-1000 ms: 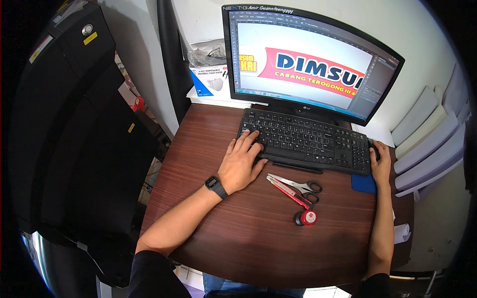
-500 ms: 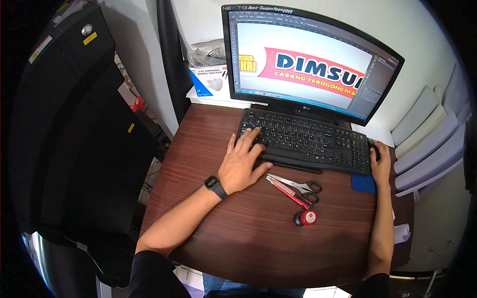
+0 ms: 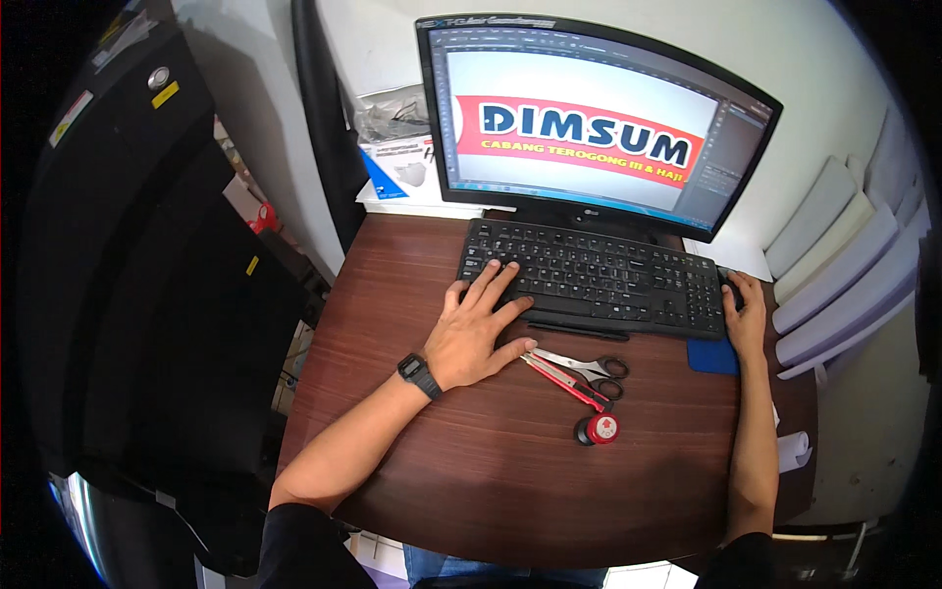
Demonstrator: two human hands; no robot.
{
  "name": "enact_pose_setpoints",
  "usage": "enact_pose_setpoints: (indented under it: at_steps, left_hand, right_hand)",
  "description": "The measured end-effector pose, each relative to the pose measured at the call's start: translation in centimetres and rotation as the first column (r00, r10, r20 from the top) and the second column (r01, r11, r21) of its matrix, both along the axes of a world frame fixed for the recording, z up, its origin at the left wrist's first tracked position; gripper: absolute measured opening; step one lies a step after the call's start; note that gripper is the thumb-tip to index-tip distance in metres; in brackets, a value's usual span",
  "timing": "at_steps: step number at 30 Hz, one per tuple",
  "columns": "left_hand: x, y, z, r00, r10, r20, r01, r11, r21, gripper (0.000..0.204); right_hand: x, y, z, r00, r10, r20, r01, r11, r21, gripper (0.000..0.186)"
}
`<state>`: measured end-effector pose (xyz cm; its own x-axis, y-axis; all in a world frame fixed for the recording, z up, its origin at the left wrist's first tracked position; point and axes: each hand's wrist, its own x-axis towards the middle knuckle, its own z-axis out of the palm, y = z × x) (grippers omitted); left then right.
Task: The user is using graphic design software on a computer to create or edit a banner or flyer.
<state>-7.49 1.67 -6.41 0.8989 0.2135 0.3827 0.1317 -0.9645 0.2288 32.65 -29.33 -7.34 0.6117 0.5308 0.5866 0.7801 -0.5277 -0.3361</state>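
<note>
My left hand [image 3: 473,336] lies spread over the left end of a black keyboard [image 3: 613,277], fingertips on or just above its keys. The thumb rests off the keyboard, close to the tips of the scissors. My right hand [image 3: 748,319] curls over a dark computer mouse [image 3: 728,294], which it mostly hides. Behind the keyboard, a monitor [image 3: 589,83] displays a red banner design with large dark lettering in an editing program. Black-handled scissors [image 3: 595,367] and a red utility knife [image 3: 567,383] lie side by side below the keyboard. Near them sits a small round red-and-black object [image 3: 603,428].
The dark wooden desk [image 3: 432,471] holds everything. A blue mouse pad [image 3: 710,357] shows by my right wrist. A face mask box [image 3: 400,175] stands left of the monitor. Large rolls of material [image 3: 844,294] lean at the right, and a tall black machine [image 3: 128,285] fills the left.
On the screen the banner has slid left, so more of its right part shows. My left fingers have shifted slightly toward lower keys. My right hand stays on the mouse.
</note>
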Motion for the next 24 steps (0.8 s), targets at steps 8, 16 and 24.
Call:
enact_pose_setpoints:
  at_steps: [8, 16, 24]
  left_hand:
    - [-0.3, -0.3, 0.6, 0.997, 0.072, 0.034, -0.075, 0.992, 0.103, 0.059]
    - [0.2, -0.8, 0.7, 0.996, 0.090, 0.025, -0.092, 0.984, 0.154, 0.063]
    - [-0.1, -0.5, 0.6, 0.996, 0.074, 0.040, -0.078, 0.989, 0.129, 0.065]
  right_hand:
    - [-2.7, 2.0, 1.5, 0.975, 0.106, 0.195, -0.102, 0.994, -0.032, 0.027]
    - [-2.7, 1.1, 1.5, 0.985, 0.133, 0.106, -0.126, 0.990, -0.070, 0.029]
    - [-3.0, 1.3, 1.6, 0.983, 0.141, 0.116, -0.136, 0.990, -0.049, 0.028]
